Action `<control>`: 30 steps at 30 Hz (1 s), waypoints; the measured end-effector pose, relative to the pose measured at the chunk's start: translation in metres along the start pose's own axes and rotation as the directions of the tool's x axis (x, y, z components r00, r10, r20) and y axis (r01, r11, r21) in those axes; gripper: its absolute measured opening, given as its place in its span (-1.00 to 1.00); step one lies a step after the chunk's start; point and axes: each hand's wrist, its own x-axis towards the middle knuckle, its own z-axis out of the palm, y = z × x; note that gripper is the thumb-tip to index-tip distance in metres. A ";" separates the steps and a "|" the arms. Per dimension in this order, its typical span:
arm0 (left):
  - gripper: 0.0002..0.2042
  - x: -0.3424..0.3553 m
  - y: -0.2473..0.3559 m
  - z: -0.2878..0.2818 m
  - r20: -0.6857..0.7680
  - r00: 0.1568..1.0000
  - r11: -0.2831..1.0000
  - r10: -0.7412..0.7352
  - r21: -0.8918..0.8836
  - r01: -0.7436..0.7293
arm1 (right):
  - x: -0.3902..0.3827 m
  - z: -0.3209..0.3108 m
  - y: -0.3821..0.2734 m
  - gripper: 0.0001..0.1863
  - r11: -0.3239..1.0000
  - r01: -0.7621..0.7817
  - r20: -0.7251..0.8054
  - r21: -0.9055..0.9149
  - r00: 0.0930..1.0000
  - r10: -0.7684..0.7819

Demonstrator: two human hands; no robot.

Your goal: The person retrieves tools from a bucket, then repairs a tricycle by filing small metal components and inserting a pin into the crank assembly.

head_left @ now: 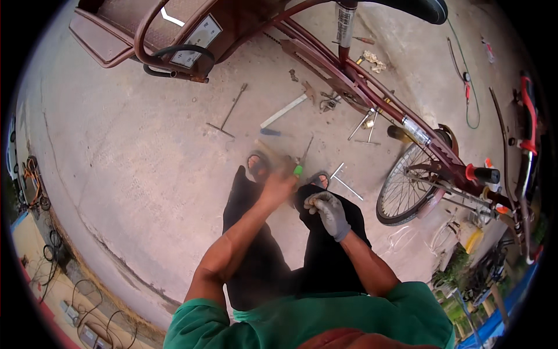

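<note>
My bare left hand (280, 181) is over the floor between my feet, its fingers smeared by motion. Right beside it shows a screwdriver (299, 169) with a green handle and thin shaft; whether the hand grips it, I cannot tell. My right hand (330, 214), in a grey glove, is at my right knee with the fingers curled in, and their contents are hidden. Ahead on the concrete lie a hammer (283, 111) with a pale handle and a blue-handled tool (271, 132). One T-handle wrench (230, 114) lies to the left, another (347, 182) beside my right foot.
A maroon cargo tricycle frame (383, 96) stretches across the upper right, its spoked front wheel (401, 189) standing near my right side. The cargo box (110, 38) is at the upper left. Farther right lies a hose with a gauge (467, 81). Cables (52, 244) lie along the left edge.
</note>
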 end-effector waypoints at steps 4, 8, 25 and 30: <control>-0.63 0.168 0.023 -0.036 0.138 0.970 0.886 0.200 0.397 -0.239 | 0.162 -0.043 0.013 -0.80 0.970 0.097 -0.008 -0.223 0.995 -0.102; -0.62 0.302 0.006 -0.064 0.329 0.882 0.681 0.339 0.561 -0.471 | 0.274 -0.081 0.036 -0.76 0.939 0.092 0.005 -0.332 0.995 -0.095; -0.72 0.302 0.036 -0.091 0.318 0.880 0.566 0.352 0.677 -0.471 | 0.400 -0.114 0.081 -0.62 0.940 -0.232 0.252 0.252 0.953 0.167; -0.69 0.278 0.020 -0.070 0.273 0.847 0.539 0.457 0.672 -0.507 | 0.387 -0.092 0.061 -0.61 0.946 -0.225 0.366 0.231 0.921 0.130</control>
